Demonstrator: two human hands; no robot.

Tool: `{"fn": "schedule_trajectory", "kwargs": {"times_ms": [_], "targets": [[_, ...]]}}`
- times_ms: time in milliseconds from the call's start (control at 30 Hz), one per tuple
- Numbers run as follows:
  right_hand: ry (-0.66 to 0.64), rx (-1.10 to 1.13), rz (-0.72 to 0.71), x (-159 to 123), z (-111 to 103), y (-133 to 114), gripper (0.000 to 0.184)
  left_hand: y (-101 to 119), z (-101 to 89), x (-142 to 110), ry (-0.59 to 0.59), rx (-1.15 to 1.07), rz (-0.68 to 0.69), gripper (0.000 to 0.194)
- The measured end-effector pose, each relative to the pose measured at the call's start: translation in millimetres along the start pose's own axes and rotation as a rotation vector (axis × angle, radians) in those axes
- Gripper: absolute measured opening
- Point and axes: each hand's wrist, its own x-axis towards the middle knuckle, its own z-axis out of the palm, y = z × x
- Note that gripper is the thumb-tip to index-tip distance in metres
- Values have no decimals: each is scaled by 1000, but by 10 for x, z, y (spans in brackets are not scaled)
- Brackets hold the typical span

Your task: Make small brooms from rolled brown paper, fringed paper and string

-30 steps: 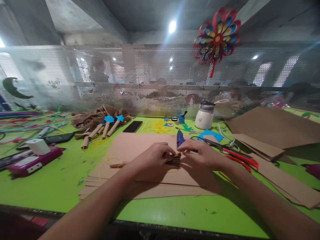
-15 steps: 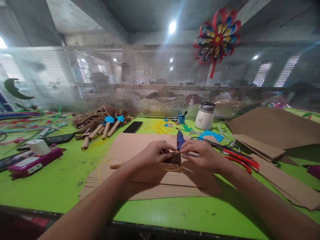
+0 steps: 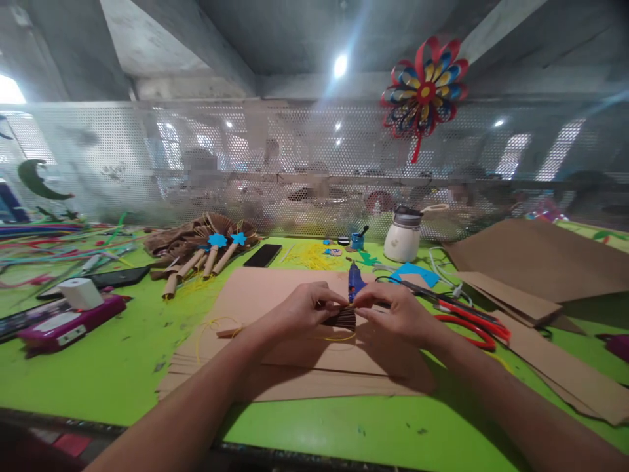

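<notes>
A small pleated strip of brown paper (image 3: 345, 320) is pinched by my left hand (image 3: 305, 308), its folds pressed together. At the strip's upper right edge, my right hand (image 3: 396, 313) has its thumb and fingertips closed; whether they also grip a bit of yellow strand is too small to see. Thin yellow raffia (image 3: 339, 339) curves just below the folds. Beneath both hands lies a stack of brown paper sheets (image 3: 255, 288). Right behind the fingertips a blue glue gun (image 3: 354, 282) is partly hidden by my right hand.
Red-handled scissors (image 3: 472, 331) and paper strips (image 3: 555, 360) lie to the right, near a cream jug (image 3: 401, 239). Paper fans with rolled handles (image 3: 216, 255) and a phone (image 3: 263, 255) are behind on the left. A purple power strip (image 3: 73, 324) sits far left on the green table (image 3: 122, 367).
The view has tilted up slightly, so everything sits a little lower. My right fingers have shifted a little at the pleated paper's top edge; my left hand keeps its hold.
</notes>
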Motion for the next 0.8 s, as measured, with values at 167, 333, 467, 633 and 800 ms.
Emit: {"fn": "schedule_trajectory", "kwargs": {"times_ms": [167, 333, 467, 633, 800], "targets": [[-46, 19, 84, -19, 6, 14, 36, -3, -31, -6, 12, -26, -10, 24], [-68, -126, 5, -30, 63, -3, 37, 40, -58, -20, 53, -53, -28, 24], [-45, -274, -67, -39, 118, -29, 34, 57, -64, -19, 73, -91, -66, 24], [-55, -437, -101, -50, 168, -119, 35, 85, -88, -7, 75, -152, -129, 23], [6, -547, -98, -60, 274, -214, 25, 117, -94, -10, 69, -210, -165, 23]]}}
